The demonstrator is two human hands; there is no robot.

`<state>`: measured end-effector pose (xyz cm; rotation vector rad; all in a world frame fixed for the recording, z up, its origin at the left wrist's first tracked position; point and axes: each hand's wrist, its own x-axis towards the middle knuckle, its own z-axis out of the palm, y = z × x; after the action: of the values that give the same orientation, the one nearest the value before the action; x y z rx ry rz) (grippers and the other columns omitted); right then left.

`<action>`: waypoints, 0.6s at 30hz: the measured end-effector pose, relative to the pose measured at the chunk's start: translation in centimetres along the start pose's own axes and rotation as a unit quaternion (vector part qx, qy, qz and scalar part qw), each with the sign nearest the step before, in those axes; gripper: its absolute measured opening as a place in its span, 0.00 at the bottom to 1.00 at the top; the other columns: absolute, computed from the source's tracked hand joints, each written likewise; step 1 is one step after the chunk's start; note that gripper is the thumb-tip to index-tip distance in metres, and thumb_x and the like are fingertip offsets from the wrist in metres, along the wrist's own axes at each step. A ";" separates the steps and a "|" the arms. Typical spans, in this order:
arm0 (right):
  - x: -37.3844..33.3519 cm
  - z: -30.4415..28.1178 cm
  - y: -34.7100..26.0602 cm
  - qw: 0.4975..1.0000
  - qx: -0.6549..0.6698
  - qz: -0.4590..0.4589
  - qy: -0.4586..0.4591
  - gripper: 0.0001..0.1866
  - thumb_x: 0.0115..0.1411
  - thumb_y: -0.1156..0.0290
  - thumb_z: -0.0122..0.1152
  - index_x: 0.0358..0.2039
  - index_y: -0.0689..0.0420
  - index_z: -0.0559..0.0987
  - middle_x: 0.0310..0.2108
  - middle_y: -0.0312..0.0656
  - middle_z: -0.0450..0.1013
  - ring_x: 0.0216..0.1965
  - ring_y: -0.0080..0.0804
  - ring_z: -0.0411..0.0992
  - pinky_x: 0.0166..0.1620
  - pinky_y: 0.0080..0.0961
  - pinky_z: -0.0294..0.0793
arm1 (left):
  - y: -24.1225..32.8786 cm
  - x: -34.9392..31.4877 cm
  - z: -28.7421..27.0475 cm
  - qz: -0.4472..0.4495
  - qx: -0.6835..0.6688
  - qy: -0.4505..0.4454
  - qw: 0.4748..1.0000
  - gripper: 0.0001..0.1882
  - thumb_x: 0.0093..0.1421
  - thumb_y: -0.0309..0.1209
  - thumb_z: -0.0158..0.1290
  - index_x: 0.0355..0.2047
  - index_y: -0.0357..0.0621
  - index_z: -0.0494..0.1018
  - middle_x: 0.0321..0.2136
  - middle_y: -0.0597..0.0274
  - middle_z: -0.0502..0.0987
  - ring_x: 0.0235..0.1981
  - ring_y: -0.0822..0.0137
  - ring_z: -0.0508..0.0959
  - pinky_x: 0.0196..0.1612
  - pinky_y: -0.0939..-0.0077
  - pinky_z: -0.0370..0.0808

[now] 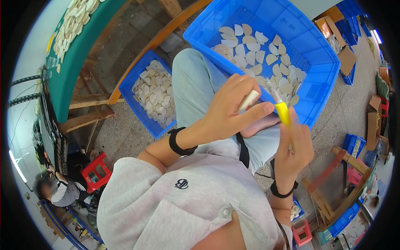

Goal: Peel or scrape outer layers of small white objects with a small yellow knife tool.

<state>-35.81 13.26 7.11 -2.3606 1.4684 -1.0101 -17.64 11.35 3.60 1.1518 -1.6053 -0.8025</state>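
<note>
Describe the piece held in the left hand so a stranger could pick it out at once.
Start at the big blue crate resting on the person's lap, part-filled with pale fan-shaped pieces. Just in front of its near wall, the left hand pinches one cream-coloured piece between fingers and thumb. Unlike the pieces lying loose in the crate, it is lifted up and sits beside the yellow-handled tool in the right hand.

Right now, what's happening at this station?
A seated person is working a small cream-coloured piece held in the left hand, with a yellow-handled tool in the right hand, its metal tip pointing up next to the piece. Both hands are over the lap, just in front of a large blue crate partly filled with flat, pale half-round pieces. A smaller blue crate on the floor to the left holds more pale pieces. Whether the tip touches the piece is unclear.
</note>
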 end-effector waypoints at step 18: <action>0.2 -0.4 -0.2 0.996 0.069 -0.034 -0.052 0.20 0.47 0.72 0.64 0.44 0.55 0.77 0.19 0.35 0.67 0.18 0.27 0.63 0.21 0.22 0.61 | 0.3 -0.2 0.0 -0.033 -0.105 0.003 0.994 0.16 0.56 0.41 0.52 0.25 0.42 0.64 0.22 0.62 0.63 0.27 0.64 0.60 0.31 0.72 0.58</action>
<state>-35.85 13.31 7.64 -2.3409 1.2487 -0.9542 -17.75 11.63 3.80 1.0598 -1.4450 -0.9855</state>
